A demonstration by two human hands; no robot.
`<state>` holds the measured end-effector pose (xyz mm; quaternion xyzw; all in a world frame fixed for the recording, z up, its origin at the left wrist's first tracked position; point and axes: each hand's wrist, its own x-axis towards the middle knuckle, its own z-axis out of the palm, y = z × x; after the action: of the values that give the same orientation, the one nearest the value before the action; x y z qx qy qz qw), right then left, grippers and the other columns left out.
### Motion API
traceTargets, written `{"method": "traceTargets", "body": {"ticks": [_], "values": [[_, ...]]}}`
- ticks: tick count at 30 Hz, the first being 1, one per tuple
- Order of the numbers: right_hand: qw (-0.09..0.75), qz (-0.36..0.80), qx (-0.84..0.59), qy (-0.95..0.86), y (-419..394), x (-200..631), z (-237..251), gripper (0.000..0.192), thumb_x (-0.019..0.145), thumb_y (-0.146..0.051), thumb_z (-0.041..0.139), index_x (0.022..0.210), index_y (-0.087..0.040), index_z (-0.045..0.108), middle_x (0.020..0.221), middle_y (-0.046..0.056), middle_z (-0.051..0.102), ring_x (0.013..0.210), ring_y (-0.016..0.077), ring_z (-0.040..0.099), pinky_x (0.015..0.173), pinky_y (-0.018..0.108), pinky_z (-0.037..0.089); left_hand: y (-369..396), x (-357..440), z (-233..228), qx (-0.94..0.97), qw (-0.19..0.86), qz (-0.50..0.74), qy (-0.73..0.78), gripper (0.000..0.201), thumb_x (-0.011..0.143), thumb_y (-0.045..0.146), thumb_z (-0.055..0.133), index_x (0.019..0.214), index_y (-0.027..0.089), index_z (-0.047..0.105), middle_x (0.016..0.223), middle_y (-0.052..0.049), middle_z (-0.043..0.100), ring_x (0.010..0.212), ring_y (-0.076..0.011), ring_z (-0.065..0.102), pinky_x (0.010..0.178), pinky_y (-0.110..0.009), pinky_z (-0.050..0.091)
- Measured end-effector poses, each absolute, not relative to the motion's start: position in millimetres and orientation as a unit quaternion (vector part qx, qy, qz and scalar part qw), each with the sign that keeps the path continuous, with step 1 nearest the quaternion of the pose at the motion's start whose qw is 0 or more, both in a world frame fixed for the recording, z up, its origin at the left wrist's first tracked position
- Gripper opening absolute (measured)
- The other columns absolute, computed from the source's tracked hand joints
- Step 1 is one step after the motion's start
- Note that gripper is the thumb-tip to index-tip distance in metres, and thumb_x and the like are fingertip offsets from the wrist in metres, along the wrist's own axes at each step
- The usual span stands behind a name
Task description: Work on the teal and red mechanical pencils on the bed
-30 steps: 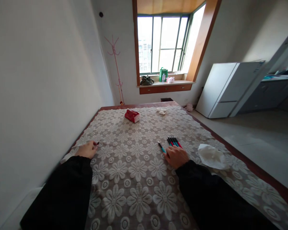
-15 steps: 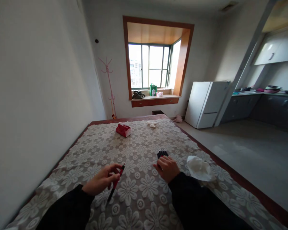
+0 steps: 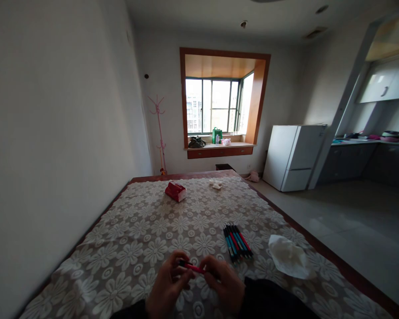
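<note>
Both my hands meet low in the middle of the view over a table with a white flowered lace cloth (image 3: 142, 239). My left hand (image 3: 168, 288) and my right hand (image 3: 223, 285) each grip one end of a red pen (image 3: 192, 266), held level between them just above the cloth. A row of several red, blue and black pens (image 3: 236, 242) lies on the cloth just beyond my right hand.
A crumpled white tissue (image 3: 287, 257) lies right of the pens. A red tissue pack (image 3: 175, 191) and a small white scrap (image 3: 215, 184) sit at the far end. A white wall runs along the left; a white fridge (image 3: 294, 156) stands on the floor to the right.
My left hand brought the red pen from the left side of the table to the middle. My right hand left the row of pens and took the pen's other end. The view tilted up.
</note>
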<state>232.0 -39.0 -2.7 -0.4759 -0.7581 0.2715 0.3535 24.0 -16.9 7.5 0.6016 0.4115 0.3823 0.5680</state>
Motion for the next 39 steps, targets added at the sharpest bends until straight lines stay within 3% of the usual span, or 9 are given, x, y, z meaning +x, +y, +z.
{"method": "traceTargets", "body": {"ticks": [6, 12, 16, 22, 25, 28, 32, 36, 39], "values": [[0.262, 0.129, -0.438, -0.85, -27.1, 245.0, -17.2, 0.025, 0.093, -0.023, 0.039, 0.093, -0.021, 0.063, 0.083, 0.005, 0.071, 0.077, 0.02, 0.065, 0.07, 0.031, 0.042, -1.9, 7.5, -4.0, 0.765, 0.366, 0.3, 0.436, 0.008, 0.085, 0.038, 0.065, 0.088, 0.032, 0.069, 0.088, -0.004, 0.071, 0.082, -0.0242, 0.066, 0.072, -0.036, 0.05], [0.176, 0.106, -0.456, -0.866, -22.7, 246.1, -28.0, 0.019, 0.078, -0.013, 0.052, 0.092, -0.02, 0.063, 0.081, 0.004, 0.07, 0.073, 0.0175, 0.064, 0.068, 0.028, 0.038, -11.2, 6.0, -3.9, 0.848, 0.204, 0.254, 0.418, 0.016, 0.093, 0.032, 0.052, 0.086, 0.023, 0.064, 0.085, -0.003, 0.068, 0.081, -0.0191, 0.061, 0.071, -0.03, 0.042], [0.158, 0.104, -0.454, -0.871, -22.3, 245.2, -27.4, 0.023, 0.07, -0.011, 0.058, 0.091, -0.019, 0.064, 0.079, 0.004, 0.069, 0.073, 0.0181, 0.061, 0.069, 0.029, 0.038, -14.7, 6.0, -5.4, 0.855, 0.187, 0.245, 0.418, 0.026, 0.096, 0.037, 0.049, 0.08, 0.02, 0.062, 0.075, -0.002, 0.064, 0.074, -0.017, 0.057, 0.066, -0.027, 0.038], [0.323, 0.18, -0.423, -0.827, -27.8, 243.2, -12.2, 0.01, 0.085, -0.021, 0.058, 0.087, -0.02, 0.068, 0.09, 0.005, 0.063, 0.089, 0.0189, 0.058, 0.077, 0.029, 0.04, -8.0, 6.2, -12.1, 0.772, 0.343, 0.34, 0.413, 0.035, 0.09, 0.052, 0.058, 0.087, 0.018, 0.067, 0.078, -0.004, 0.067, 0.07, -0.0152, 0.059, 0.064, -0.024, 0.044], [0.378, 0.25, -0.442, -0.774, -31.8, 241.0, -8.0, 0.008, 0.084, -0.027, 0.064, 0.086, -0.02, 0.068, 0.082, 0.002, 0.058, 0.08, 0.0161, 0.055, 0.072, 0.028, 0.039, -7.9, 7.1, -10.7, 0.766, 0.392, 0.359, 0.361, 0.034, 0.089, 0.051, 0.06, 0.095, 0.018, 0.069, 0.086, -0.005, 0.071, 0.077, -0.0163, 0.063, 0.069, -0.024, 0.048], [0.404, 0.317, -0.468, -0.719, -37.2, 237.1, -6.5, 0.009, 0.082, -0.023, 0.063, 0.089, -0.019, 0.065, 0.074, -0.001, 0.058, 0.069, 0.0134, 0.052, 0.067, 0.027, 0.04, -10.5, 7.9, -7.7, 0.783, 0.368, 0.377, 0.33, 0.03, 0.088, 0.048, 0.063, 0.098, 0.02, 0.068, 0.091, -0.005, 0.071, 0.082, -0.0169, 0.064, 0.072, -0.024, 0.05], [0.415, 0.388, -0.461, -0.682, -44.0, 231.4, -1.0, 0.012, 0.074, -0.021, 0.069, 0.085, -0.019, 0.065, 0.078, 0.0, 0.067, 0.074, 0.0155, 0.059, 0.069, 0.027, 0.043, -12.9, 9.3, -7.3, 0.813, 0.318, 0.372, 0.314, 0.029, 0.085, 0.048, 0.067, 0.1, 0.022, 0.065, 0.095, -0.003, 0.07, 0.087, -0.0176, 0.064, 0.076, -0.026, 0.05], [0.428, 0.503, -0.37, -0.653, -45.1, 231.1, 2.0, 0.023, 0.081, -0.036, 0.068, 0.097, -0.019, 0.069, 0.087, 0.005, 0.073, 0.08, 0.0191, 0.067, 0.074, 0.03, 0.048, -13.0, 10.2, -11.8, 0.823, 0.285, 0.344, 0.349, 0.02, 0.09, 0.041, 0.064, 0.088, 0.021, 0.062, 0.083, 0.0, 0.066, 0.075, -0.014, 0.061, 0.069, -0.023, 0.047], [0.446, 0.536, -0.354, -0.624, -41.9, 234.0, -0.9, 0.036, 0.086, -0.049, 0.062, 0.102, -0.017, 0.071, 0.074, 0.004, 0.071, 0.069, 0.0172, 0.066, 0.067, 0.029, 0.047, -12.5, 9.6, -14.1, 0.828, 0.258, 0.36, 0.344, 0.017, 0.097, 0.036, 0.053, 0.094, 0.022, 0.062, 0.085, -0.001, 0.066, 0.075, -0.0136, 0.061, 0.069, -0.023, 0.047]]}}
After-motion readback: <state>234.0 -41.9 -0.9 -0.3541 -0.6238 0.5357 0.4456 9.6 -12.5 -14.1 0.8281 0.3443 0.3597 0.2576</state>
